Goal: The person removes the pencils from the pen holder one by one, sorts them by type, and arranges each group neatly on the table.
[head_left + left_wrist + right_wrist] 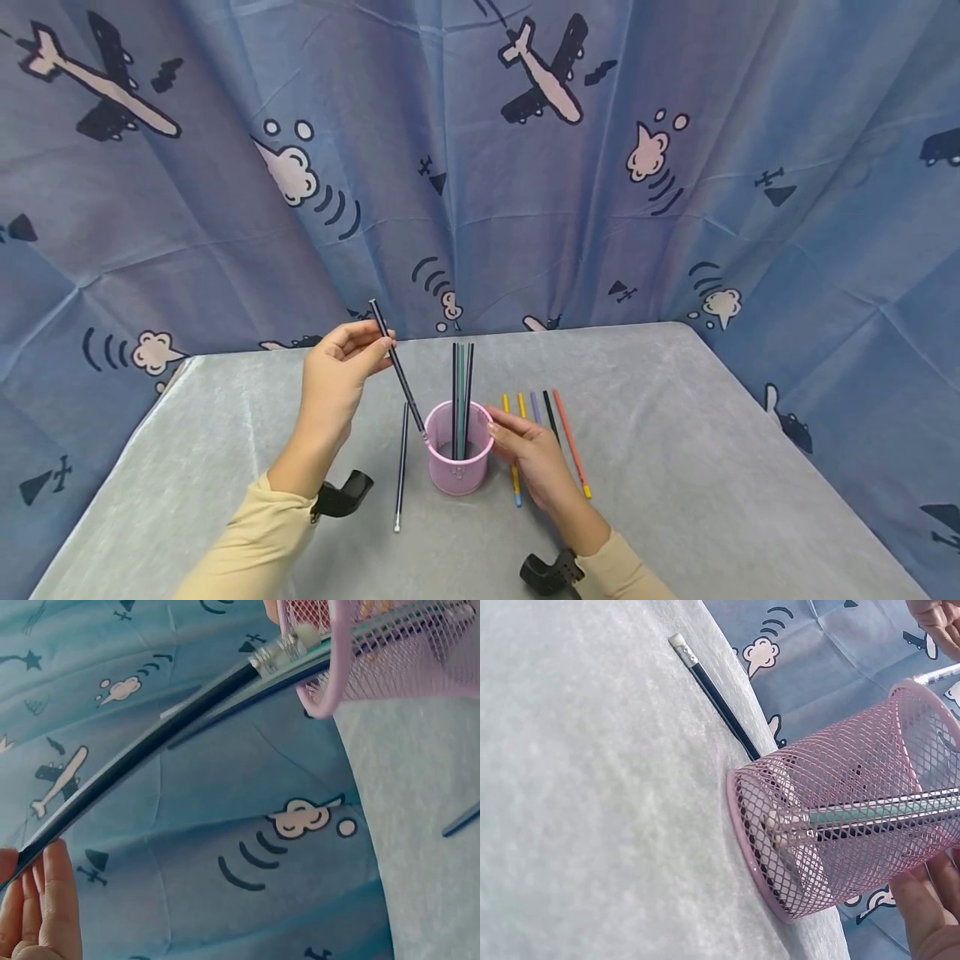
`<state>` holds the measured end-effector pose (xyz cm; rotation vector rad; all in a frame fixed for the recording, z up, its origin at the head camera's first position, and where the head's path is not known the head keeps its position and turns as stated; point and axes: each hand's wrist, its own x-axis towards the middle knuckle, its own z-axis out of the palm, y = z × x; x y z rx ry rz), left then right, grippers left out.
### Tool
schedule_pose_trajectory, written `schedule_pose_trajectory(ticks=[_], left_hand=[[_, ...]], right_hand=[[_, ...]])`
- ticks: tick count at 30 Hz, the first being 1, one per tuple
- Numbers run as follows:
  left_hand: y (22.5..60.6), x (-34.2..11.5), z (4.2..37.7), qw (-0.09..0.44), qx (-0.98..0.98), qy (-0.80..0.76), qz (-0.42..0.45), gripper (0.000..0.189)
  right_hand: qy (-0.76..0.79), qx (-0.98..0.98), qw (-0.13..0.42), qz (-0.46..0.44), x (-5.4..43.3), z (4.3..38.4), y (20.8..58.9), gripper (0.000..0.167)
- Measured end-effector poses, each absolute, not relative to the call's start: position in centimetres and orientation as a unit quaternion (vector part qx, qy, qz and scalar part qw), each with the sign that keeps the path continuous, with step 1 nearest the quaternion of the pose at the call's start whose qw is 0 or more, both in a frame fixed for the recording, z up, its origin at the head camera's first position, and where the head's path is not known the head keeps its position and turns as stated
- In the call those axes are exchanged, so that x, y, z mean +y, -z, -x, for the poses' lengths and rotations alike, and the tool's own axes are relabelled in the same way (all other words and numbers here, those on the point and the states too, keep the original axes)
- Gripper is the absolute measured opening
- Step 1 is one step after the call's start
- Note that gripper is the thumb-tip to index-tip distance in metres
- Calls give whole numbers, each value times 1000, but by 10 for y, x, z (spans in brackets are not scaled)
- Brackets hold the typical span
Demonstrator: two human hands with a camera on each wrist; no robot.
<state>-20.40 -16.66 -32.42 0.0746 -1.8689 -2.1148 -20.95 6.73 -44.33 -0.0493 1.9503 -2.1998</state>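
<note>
My left hand (337,371) pinches a dark pencil (402,379) near its upper end, between thumb and fingers. The pencil slants down to the right, and its eraser end overlaps the left rim of a pink mesh pencil cup (457,481). In the left wrist view the metal band and pale eraser of that pencil (142,761) show close to the rim. On the cup's right side my right hand (536,458) grips it, thumb near the rim. Several pencils (461,375), dark and green, stand inside the cup, eraser ends down in the right wrist view.
Another dark pencil (401,475) lies left of the cup, eraser end toward me. To the right, partly behind my right hand, lie yellow, purple, black and red pencils (570,433). A grey cloth covers the table (697,467); a blue printed curtain (480,192) hangs behind it.
</note>
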Motion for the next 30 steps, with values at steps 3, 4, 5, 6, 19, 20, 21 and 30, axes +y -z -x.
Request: schedule_pose_trajectory(ticks=[3, 4, 5, 6, 19, 20, 21, 30], left_hand=[[326, -171, 203, 158, -654, 739, -32, 20], [327, -173, 203, 157, -655, 739, -34, 20], [327, -174, 203, 155, -657, 737, -36, 20], [328, -175, 203, 154, -659, 736, -38, 21], [351, -192, 211, 78, -717, 690, -53, 32], [353, -193, 212, 68, -721, 687, -54, 34], [356, -194, 213, 60, -724, 685, -55, 34], [381, -200, 222, -13, -746, 663, -66, 36]], right_hand=[[746, 658, 101, 17, 68, 209, 444, 41], [749, 655, 101, 16, 68, 209, 444, 41], [750, 653, 101, 15, 68, 209, 445, 41], [752, 651, 101, 14, 68, 209, 445, 41], [746, 657, 106, 18, 69, 210, 443, 43], [745, 658, 107, 18, 68, 210, 443, 43], [745, 658, 107, 18, 68, 210, 443, 43], [744, 659, 110, 16, 68, 209, 443, 43]])
